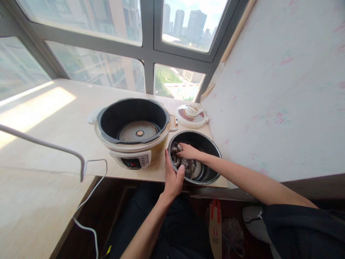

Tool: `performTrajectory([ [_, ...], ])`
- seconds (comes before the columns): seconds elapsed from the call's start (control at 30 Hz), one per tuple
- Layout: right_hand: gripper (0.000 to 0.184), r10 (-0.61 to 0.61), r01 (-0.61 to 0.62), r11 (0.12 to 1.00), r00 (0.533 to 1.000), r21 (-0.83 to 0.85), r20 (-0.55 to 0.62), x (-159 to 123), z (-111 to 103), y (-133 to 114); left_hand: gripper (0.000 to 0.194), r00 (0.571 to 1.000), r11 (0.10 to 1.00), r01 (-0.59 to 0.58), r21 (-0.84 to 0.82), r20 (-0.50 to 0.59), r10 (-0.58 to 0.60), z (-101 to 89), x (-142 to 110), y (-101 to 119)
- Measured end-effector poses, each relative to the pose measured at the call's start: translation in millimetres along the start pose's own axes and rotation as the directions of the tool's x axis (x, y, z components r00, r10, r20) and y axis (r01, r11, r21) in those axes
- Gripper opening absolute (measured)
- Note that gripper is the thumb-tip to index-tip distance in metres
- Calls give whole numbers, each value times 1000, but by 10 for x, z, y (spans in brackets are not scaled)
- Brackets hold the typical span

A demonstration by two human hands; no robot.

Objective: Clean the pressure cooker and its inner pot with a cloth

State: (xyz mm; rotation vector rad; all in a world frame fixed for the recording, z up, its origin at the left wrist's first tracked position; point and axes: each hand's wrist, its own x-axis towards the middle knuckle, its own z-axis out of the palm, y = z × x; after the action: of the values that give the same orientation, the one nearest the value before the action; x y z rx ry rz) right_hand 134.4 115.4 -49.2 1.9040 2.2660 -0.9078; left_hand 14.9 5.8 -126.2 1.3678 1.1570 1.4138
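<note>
A dark round inner pot [208, 138] stands at the right front of the wooden ledge. My left hand [174, 178] grips its left rim, thumb over the edge and fingers along the outer wall. Inside the pot, my right hand [188, 151] is closed on a wet, greyish-brown cloth [190, 167], pressed near the left inner wall; its fingertips are partly hidden. To the left sits the electric pressure cooker [159, 147] without its lid, its heating plate showing inside. Its lid [192, 118] lies behind the pot, against the wall.
A white cable [94, 187] hangs over the ledge [88, 144] at left. Grey-framed windows [148, 54] rise behind, and a flowered wall [269, 100] borders the right. Below the ledge are a paper bag [215, 230] and a clear plastic bag [233, 233].
</note>
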Motion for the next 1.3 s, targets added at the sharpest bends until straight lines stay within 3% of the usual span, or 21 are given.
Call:
performTrajectory([
  [0.1, 28, 54, -71, 927, 997, 369, 56, -31, 109, -41, 85, 1000, 1000, 9, -4, 4, -9, -9, 1, 5],
  [0.2, 31, 100, -143, 691, 990, 709, 101, -122, 103, -58, 84, 1000, 1000, 12, -16, -9, -12, -10, -1, 9],
  [0.27, 38, 80, -100, 628, 995, 771, 65, -211, 16, -65, 82, 1000, 999, 21, -24, -17, -22, -8, -4, 6],
  [0.37, 46, -8, -10, 631, 1000, 775, 19, -354, -154, -77, 81, 999, 999, 36, -34, -23, -37, -8, -10, -8],
  [0.47, 52, -90, 92, 681, 995, 727, -42, -452, -240, -93, 80, 1000, 1000, 3, -19, -30, -4, -12, -13, -26],
  [0.53, 58, -129, 202, 716, 979, 668, -158, -470, -228, -101, 78, 999, 999, -33, 12, -32, 33, -16, -10, -33],
  [0.67, 63, -188, 390, 815, 877, 428, -442, -407, -173, -110, 76, 997, 995, -66, 70, -35, 69, -21, 0, -32],
  [0.73, 63, -163, 311, 927, 838, 210, -521, -358, -194, -107, 75, 996, 994, -80, 81, -34, 83, -17, 1, -26],
  [0.8, 61, -135, 130, 990, 828, -48, -544, -320, -253, -97, 75, 996, 993, -84, 84, -33, 87, -10, -3, -19],
  [0.93, 55, -103, -142, 908, 837, -395, -537, -307, -432, -47, 77, 997, 995, -55, 82, -53, 60, 5, -15, -1],
  [1.07, 49, 0, -303, 841, 828, -448, -560, -392, -652, 39, 75, 994, 994, -65, 92, -81, 72, 30, -13, 18],
  [1.17, 49, 128, -388, 824, 837, -412, -532, -532, -835, 150, 73, 982, 992, -85, 94, -160, 99, 85, -5, 29],
  [1.3, 47, 248, -405, 848, 874, -343, -419, -798, -1001, 362, 69, 959, 991, -117, 66, -254, 130, 178, -2, 19],
])
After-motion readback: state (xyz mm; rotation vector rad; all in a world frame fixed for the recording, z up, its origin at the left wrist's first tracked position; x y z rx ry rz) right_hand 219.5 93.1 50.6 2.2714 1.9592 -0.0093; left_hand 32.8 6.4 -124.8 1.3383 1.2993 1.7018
